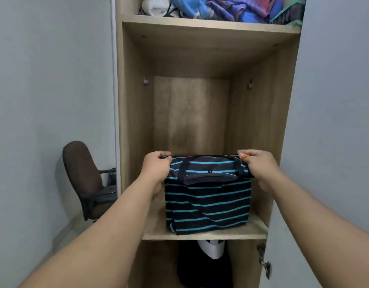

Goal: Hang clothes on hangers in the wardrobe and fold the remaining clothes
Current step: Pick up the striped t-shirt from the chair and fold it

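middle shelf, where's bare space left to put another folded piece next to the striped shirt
Bare board shows on the middle shelf left of the striped shirt, up to the left wall, plus a narrower strip on its right. Behind it the shelf is hidden. The top shelf is crowded with a pile of clothes.

At the left of my frame I see a plain pale grey wall (44,80). A dark brown office chair (86,179) stands at the lower left, on a light floor (71,225). Another pale grey surface (335,100) fills the right side. The lighting is soft and even.
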